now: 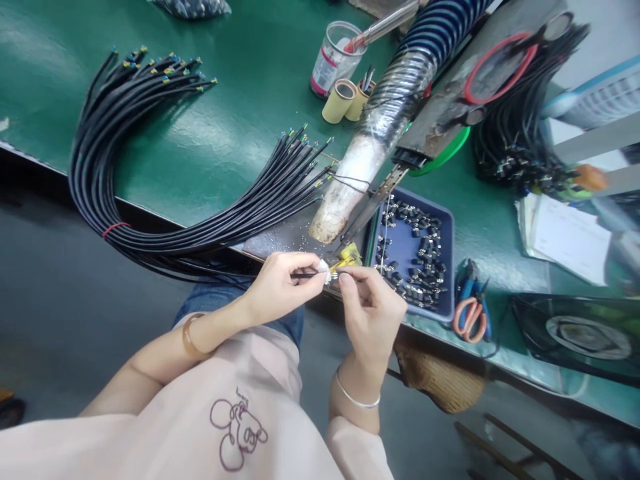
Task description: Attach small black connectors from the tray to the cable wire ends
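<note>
The cable end [301, 275] is located between both hands, near the front edge of the worktop [250, 47]. The left hand [285, 285] has its grip pinched around the cable end and a white wad [325, 269]. The right hand [375, 307] has its grip clenched on a small part, mostly hidden by the fingers. Right of this position: a blue tray [401, 233] containing black connectors [430, 267], then orange-handled pliers [470, 320]. Left: a curved cable bundle [95, 167].

Black cable [302, 275] in the left grip [280, 288]
</note>
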`<state>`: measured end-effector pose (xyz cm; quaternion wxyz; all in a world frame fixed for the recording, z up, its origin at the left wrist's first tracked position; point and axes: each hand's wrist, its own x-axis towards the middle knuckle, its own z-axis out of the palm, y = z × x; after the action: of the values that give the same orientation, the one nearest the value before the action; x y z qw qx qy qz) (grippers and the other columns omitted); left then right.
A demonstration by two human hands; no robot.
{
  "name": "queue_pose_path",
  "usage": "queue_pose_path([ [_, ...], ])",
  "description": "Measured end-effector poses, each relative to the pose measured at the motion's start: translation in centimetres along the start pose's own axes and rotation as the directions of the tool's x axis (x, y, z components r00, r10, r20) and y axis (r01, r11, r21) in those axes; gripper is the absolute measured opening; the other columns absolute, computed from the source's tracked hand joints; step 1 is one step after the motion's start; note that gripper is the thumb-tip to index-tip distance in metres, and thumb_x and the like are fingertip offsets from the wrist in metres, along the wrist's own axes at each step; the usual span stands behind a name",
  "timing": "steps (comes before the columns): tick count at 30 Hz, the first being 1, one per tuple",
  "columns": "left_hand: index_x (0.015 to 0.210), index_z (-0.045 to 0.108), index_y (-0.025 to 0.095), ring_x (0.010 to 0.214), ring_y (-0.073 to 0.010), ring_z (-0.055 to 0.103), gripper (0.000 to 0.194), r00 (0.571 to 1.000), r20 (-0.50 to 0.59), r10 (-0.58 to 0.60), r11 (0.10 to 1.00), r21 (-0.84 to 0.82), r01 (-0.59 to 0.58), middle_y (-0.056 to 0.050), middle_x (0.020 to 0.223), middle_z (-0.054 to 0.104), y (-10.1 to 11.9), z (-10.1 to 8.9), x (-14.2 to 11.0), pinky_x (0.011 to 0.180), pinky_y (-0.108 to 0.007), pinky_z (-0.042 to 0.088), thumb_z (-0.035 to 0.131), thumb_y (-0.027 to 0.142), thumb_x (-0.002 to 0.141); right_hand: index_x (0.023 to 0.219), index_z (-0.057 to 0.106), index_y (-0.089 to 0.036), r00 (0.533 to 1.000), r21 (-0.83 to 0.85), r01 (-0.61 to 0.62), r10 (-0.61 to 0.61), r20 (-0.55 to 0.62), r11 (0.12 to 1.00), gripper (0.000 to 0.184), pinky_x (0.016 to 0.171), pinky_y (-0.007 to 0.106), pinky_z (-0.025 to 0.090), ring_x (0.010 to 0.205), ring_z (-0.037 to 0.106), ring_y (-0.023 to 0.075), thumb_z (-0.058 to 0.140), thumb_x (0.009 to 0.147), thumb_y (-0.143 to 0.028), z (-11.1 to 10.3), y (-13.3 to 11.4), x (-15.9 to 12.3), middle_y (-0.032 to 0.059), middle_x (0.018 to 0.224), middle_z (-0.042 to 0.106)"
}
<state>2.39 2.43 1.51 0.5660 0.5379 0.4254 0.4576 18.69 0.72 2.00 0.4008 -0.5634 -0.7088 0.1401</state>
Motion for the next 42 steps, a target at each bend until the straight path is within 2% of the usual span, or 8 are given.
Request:
queue_pose_path([
  [11, 0.08, 0.071, 0.017, 0.07, -0.0159, 0.064, 0.011, 0.952, 0.008, 0.305, 0.925, 0.237, -0.297, -0.006, 0.079, 0.075, -0.4, -0.8, -0.7, 0.069, -0.026, 0.053, 0.065, 0.023, 0.088, 0.079, 0.063, -0.02, 0.982, 0.304, -0.171, 0.138, 0.127, 0.937, 0.029, 0.049, 0.021, 0.042, 0.052, 0.056, 0.0101, 0.058, 0.098, -0.041, -0.4, 0.0, 0.3, -0.0029, 0.065, 0.063],
  [15, 0.071, 0.065, 0.017, 0.056, -0.0107, 0.055, 0.019, 0.991, 0.068, 0.118, 0.992, 0.034, -0.12, -0.001, 0.062, 0.065, 0.1, -1.4, -0.8, 0.058, -0.022, 0.046, 0.063, 0.024, 0.089, 0.086, 0.065, -0.021, 0.994, 0.4, -0.106, 0.083, 0.074, 0.91, 0.025, 0.047, 0.02, 0.041, 0.056, 0.06, 0.0104, 0.058, 0.099, -0.042, 0.8, 0.2, -0.2, -0.0016, 0.072, 0.066],
  [20, 0.072, 0.063, 0.015, 0.042, -0.0047, 0.034, 0.026, 0.94, 0.292, -0.175, 0.947, -0.213, 0.243, 0.004, 0.051, 0.054, 0.4, -2.7, -0.4, 0.043, -0.019, 0.029, 0.066, 0.035, 0.088, 0.09, 0.071, -0.022, 0.995, 0.212, 0.082, -0.069, -0.07, 0.974, 0.014, 0.054, 0.021, 0.049, 0.061, 0.064, 0.0112, 0.061, 0.098, -0.028, 1.9, 0.3, -0.9, -0.0012, 0.076, 0.07],
  [24, 0.072, 0.063, 0.014, 0.047, -0.0063, 0.043, 0.023, 0.97, 0.204, -0.135, 0.967, -0.184, 0.173, 0.003, 0.053, 0.054, 0.1, -2.5, -0.5, 0.049, -0.019, 0.037, 0.065, 0.031, 0.087, 0.109, 0.073, -0.026, 0.967, -0.035, 0.213, -0.215, -0.137, 0.977, 0.019, 0.047, 0.02, 0.041, 0.045, 0.05, 0.0076, 0.071, 0.092, -0.021, 1.1, 0.1, -1.1, -0.0063, 0.066, 0.066],
  [28, 0.073, 0.066, 0.012, 0.051, -0.0086, 0.05, 0.021, 0.986, 0.158, -0.051, 0.996, -0.064, 0.062, 0.001, 0.056, 0.059, -0.3, -2.1, -0.8, 0.053, -0.02, 0.043, 0.06, 0.025, 0.089, 0.1, 0.073, -0.024, 0.939, -0.176, 0.339, -0.345, -0.006, 0.924, 0.013, 0.051, 0.019, 0.043, 0.046, 0.052, 0.0063, 0.073, 0.089, -0.015, 0.3, -0.8, -1.0, -0.0061, 0.064, 0.067],
  [33, 0.075, 0.073, 0.011, 0.062, -0.0124, 0.06, 0.015, 0.973, 0.117, 0.199, 0.974, 0.086, -0.21, -0.006, 0.07, 0.071, -0.6, -2.0, -0.8, 0.055, -0.019, 0.045, 0.064, 0.019, 0.085, 0.081, 0.069, -0.02, 0.997, -0.032, 0.047, -0.049, -0.052, 0.998, 0.012, 0.045, 0.02, 0.04, 0.044, 0.051, 0.0073, 0.067, 0.093, -0.021, 0.6, -1.3, -0.9, -0.0055, 0.06, 0.062],
  [38, 0.072, 0.07, 0.01, 0.055, -0.0078, 0.051, 0.015, 0.992, 0.068, 0.106, 0.993, 0.05, -0.11, -0.002, 0.064, 0.065, -0.7, -1.5, -0.8, 0.051, -0.015, 0.042, 0.064, 0.018, 0.083, 0.085, 0.072, -0.021, 0.969, 0.032, 0.002, 0.006, -0.245, 0.999, 0.008, 0.044, 0.019, 0.039, 0.044, 0.049, 0.0062, 0.07, 0.092, -0.024, 0.4, -0.5, -1.0, -0.005, 0.064, 0.066],
  [42, 0.074, 0.069, 0.01, 0.056, -0.0079, 0.048, 0.019, 0.998, 0.061, 0.034, 0.999, 0.041, -0.037, -0.001, 0.065, 0.06, -0.8, -1.4, -0.8, 0.052, -0.016, 0.042, 0.062, 0.025, 0.084, 0.101, 0.075, -0.025, 0.97, -0.117, 0.191, -0.205, -0.128, 0.975, 0.014, 0.047, 0.019, 0.04, 0.044, 0.048, 0.0054, 0.074, 0.089, -0.017, -0.1, -0.6, -1.0, -0.0069, 0.063, 0.065],
])
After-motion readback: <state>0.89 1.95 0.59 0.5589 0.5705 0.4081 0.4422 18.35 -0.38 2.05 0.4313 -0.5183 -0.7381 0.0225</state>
